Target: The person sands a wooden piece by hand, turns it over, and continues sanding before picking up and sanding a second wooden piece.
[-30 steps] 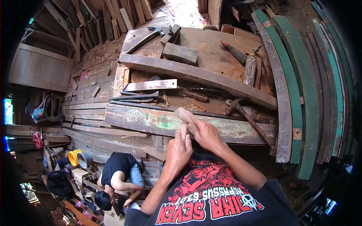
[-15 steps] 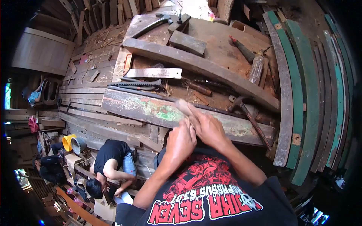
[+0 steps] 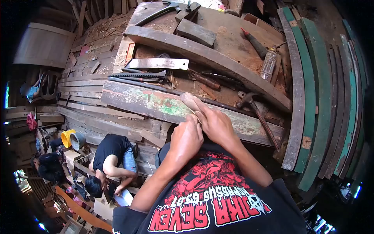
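My left hand (image 3: 186, 136) is closed in a fist, its knuckles against the fingers of my right hand (image 3: 215, 124). The right hand is also closed, with one or two dusty fingers reaching forward over the worn plank (image 3: 136, 97). Whatever the fingers pinch between them is too small and hidden to name. The plank has flaking green paint and lies just beyond both hands. Behind it are a dark metal bar (image 3: 156, 89), a try square (image 3: 159, 63) with an orange-edged stock, and a wood-handled tool (image 3: 206, 81). A hammer (image 3: 259, 115) rests across the plank's right end.
A curved beam (image 3: 210, 58) crosses the bench. Beyond it lie a wooden block (image 3: 196, 33), another hammer (image 3: 156, 13) and a clear bottle (image 3: 269, 64). Green-painted boards (image 3: 307, 97) stand at right. A co-worker (image 3: 113, 160) bends over at lower left, near buckets (image 3: 68, 138).
The bench and its tools sit slightly higher in the view as the camera shifts. My hands stay pressed together over the plank's near edge, with little visible movement.
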`<state>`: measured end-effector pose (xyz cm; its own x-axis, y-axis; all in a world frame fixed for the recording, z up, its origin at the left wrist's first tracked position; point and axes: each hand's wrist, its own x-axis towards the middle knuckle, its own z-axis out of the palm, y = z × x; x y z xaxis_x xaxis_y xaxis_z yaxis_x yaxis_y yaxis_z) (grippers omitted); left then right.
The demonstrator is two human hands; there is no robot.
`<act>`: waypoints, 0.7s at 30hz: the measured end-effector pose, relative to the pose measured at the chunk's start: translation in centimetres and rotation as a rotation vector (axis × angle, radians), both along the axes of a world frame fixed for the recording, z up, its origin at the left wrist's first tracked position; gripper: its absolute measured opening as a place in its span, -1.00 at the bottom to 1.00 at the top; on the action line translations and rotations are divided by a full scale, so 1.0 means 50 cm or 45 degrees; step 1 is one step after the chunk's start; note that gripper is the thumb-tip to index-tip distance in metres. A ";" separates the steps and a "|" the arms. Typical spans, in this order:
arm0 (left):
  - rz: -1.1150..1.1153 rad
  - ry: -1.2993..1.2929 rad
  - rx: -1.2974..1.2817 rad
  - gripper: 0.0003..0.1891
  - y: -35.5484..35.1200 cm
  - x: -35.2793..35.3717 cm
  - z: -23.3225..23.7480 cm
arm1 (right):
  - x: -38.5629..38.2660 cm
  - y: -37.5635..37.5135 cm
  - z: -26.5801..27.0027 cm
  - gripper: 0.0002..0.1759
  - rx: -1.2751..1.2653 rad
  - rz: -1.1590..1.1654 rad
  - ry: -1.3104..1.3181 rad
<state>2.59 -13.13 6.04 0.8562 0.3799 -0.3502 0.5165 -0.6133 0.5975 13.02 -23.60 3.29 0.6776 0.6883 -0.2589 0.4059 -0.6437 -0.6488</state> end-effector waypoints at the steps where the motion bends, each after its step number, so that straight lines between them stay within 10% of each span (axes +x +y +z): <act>1: -0.001 -0.018 0.030 -0.74 0.007 0.003 -0.001 | -0.006 -0.003 0.001 -0.47 0.005 0.013 -0.030; 21: -0.187 -0.079 -0.023 -0.80 0.051 0.007 -0.001 | 0.005 0.036 -0.060 -0.47 0.044 -0.115 0.004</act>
